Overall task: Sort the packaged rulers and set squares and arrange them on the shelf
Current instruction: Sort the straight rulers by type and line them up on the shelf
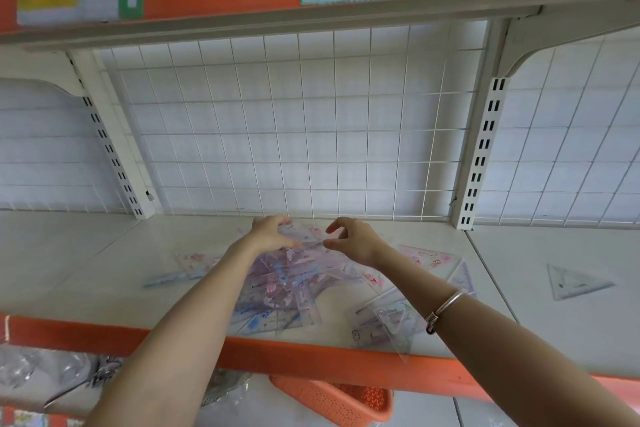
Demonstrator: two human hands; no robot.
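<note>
Head view: left hand pinches a clear plastic-sleeved set square at twelve o'clock; right hand hovers half-open. Probably light, slick: grip edges.

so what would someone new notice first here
Probably the messy pile of packaged rulers and set squares in the middle of the white shelf. At the back of it the left hand grips a clear packet, with the right hand close beside it. One set square lies alone to the right, and an orange basket sits below.
</note>
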